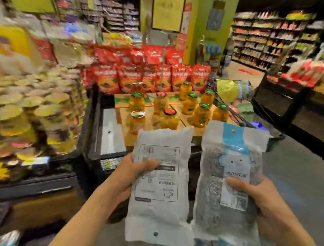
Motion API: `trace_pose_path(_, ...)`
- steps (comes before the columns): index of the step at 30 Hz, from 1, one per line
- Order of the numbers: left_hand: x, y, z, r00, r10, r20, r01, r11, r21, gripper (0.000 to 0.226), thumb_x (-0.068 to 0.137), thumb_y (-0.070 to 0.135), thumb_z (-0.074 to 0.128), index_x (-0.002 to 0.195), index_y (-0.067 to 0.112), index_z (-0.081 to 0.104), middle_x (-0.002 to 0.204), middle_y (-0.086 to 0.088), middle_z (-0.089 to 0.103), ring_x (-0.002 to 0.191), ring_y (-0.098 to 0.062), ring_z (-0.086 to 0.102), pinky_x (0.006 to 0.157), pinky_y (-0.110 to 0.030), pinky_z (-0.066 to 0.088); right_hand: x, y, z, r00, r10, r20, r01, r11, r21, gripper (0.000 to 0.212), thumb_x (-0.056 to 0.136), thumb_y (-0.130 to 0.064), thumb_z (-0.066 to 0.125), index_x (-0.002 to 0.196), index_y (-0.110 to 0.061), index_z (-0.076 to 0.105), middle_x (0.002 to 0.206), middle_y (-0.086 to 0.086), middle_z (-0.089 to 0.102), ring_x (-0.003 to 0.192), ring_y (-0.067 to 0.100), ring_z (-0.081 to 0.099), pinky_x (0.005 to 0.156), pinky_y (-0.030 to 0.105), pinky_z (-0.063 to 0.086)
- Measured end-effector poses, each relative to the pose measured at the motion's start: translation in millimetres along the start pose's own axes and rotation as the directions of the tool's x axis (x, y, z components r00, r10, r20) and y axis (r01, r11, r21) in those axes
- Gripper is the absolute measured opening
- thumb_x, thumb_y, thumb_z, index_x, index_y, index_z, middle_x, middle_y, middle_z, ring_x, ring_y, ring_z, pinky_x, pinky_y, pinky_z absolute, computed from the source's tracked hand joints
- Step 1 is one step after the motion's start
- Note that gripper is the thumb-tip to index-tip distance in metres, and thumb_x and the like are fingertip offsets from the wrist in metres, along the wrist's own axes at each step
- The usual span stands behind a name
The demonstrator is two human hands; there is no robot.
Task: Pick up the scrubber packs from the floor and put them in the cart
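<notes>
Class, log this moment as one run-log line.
left hand: holds pack | right hand: holds second pack | cart: ahead

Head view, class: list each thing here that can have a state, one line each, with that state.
left hand: grips the left scrubber pack.
right hand: grips the right scrubber pack.
left scrubber pack: held upside down, printed back showing.
right scrubber pack: held upright, front showing, sealed.
cart: ahead on the right, already holding goods.
jars: upright, lids on.
</notes>
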State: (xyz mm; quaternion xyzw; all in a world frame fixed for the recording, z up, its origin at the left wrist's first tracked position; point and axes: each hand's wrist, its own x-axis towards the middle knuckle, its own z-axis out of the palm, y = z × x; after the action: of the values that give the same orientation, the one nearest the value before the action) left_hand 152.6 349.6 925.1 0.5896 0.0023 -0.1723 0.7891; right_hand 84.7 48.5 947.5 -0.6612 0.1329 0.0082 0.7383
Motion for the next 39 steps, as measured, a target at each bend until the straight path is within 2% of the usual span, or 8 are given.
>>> trace_pose_path(4, -80.8, 24.1, -84.9, 0.947, 0.112, -0.301, -0.138, 0.988, -0.068, 0.037, 0.078, 0.007, 0.074, 0.115, 0.005, 0.073, 0.113, -0.021, 0.076, 0.1, -0.037, 0.075, 0.082, -0.048, 0.064, 14.9, -16.4, 99.4, 0.966, 0.019, 0.257, 0.007, 0.995, -0.101, 0.04, 0.066, -0.004, 0.076, 0.106, -0.002, 0.073, 0.09, 0.021, 0.079, 0.067, 0.029, 0.077, 0.054, 0.035, 0.063)
trace_pose_path(8, -161.6, 27.2, -158.3, 0.835, 0.145, -0.532, -0.235, 0.966, -0.106, 0.041, 0.078, 0.009, 0.075, 0.118, 0.003, 0.073, 0.114, -0.021, 0.076, 0.098, -0.037, 0.076, 0.078, -0.046, 0.065, 14.1, -13.5, 208.9, 0.849, 0.043, 0.527, 0.046, 0.987, -0.155, 0.055, 0.052, -0.011, 0.092, 0.104, -0.005, 0.075, 0.093, 0.023, 0.079, 0.069, 0.031, 0.077, 0.055, 0.036, 0.062)
trace_pose_path(15, -293.4, 13.1, -270.5, 0.523, 0.163, -0.837, -0.421, 0.903, -0.088, 0.034, 0.08, 0.005, 0.072, 0.114, 0.005, 0.073, 0.107, -0.019, 0.078, 0.089, -0.033, 0.078, 0.07, -0.043, 0.066, -17.8, 18.6, 411.2, 0.623, 0.123, 0.773, 0.121, 0.96, -0.251, 0.04, 0.07, -0.005, 0.078, 0.109, -0.005, 0.073, 0.095, 0.019, 0.08, 0.076, 0.031, 0.078, 0.061, 0.035, 0.064)
trace_pose_path(18, -341.9, 6.7, -319.3, 0.413, 0.16, -0.896, -0.483, 0.873, -0.066, 0.03, 0.083, 0.004, 0.071, 0.112, 0.01, 0.073, 0.104, -0.015, 0.08, 0.087, -0.031, 0.078, 0.066, -0.044, 0.065, -40.7, 35.5, 491.4, 0.507, 0.158, 0.847, 0.16, 0.949, -0.273, 0.036, 0.077, -0.003, 0.078, 0.113, -0.007, 0.073, 0.101, 0.017, 0.08, 0.087, 0.033, 0.078, 0.072, 0.038, 0.065)
trace_pose_path(21, -380.1, 0.2, -363.4, 0.365, 0.157, -0.918, -0.504, 0.862, -0.053, 0.042, 0.084, 0.01, 0.072, 0.126, 0.01, 0.068, 0.117, -0.018, 0.076, 0.103, -0.039, 0.074, 0.087, -0.059, 0.059, -59.6, 51.4, 563.1, 0.429, 0.19, 0.883, 0.161, 0.946, -0.282, 0.033, 0.082, 0.003, 0.075, 0.113, -0.007, 0.073, 0.104, 0.016, 0.08, 0.089, 0.03, 0.078, 0.074, 0.038, 0.065)
trace_pose_path(25, -414.9, -4.0, -410.5, 0.282, 0.129, -0.951, -0.537, 0.843, -0.045, 0.044, 0.084, 0.009, 0.073, 0.127, 0.011, 0.068, 0.121, -0.018, 0.074, 0.109, -0.04, 0.072, 0.097, -0.062, 0.053, -76.1, 73.2, 641.2, 0.336, 0.228, 0.914, 0.205, 0.929, -0.307, 0.036, 0.082, 0.005, 0.075, 0.117, -0.005, 0.073, 0.105, 0.014, 0.08, 0.09, 0.028, 0.078, 0.076, 0.036, 0.064)
trace_pose_path(34, -436.8, -11.2, -493.7, 0.037, -0.033, -0.999, -0.608, 0.792, -0.048, 0.045, 0.073, 0.011, 0.078, 0.117, 0.009, 0.071, 0.11, -0.017, 0.078, 0.1, -0.036, 0.076, 0.089, -0.055, 0.06, -62.5, 119.8, 800.7, 0.132, 0.361, 0.923, 0.284, 0.879, -0.384, 0.042, 0.078, -0.002, 0.081, 0.119, -0.007, 0.073, 0.111, 0.016, 0.078, 0.101, 0.037, 0.076, 0.091, 0.048, 0.06)
trace_pose_path(39, -420.0, -23.1, -541.1, -0.11, -0.174, -0.979, -0.622, 0.78, -0.069, 0.034, 0.084, 0.006, 0.076, 0.117, 0.009, 0.072, 0.108, -0.016, 0.078, 0.094, -0.034, 0.078, 0.077, -0.047, 0.063, -41.2, 163.6, 889.5, 0.001, 0.443, 0.896, 0.298, 0.856, -0.423, 0.039, 0.078, 0.002, 0.08, 0.116, -0.005, 0.074, 0.109, 0.016, 0.079, 0.101, 0.037, 0.075, 0.092, 0.048, 0.06)
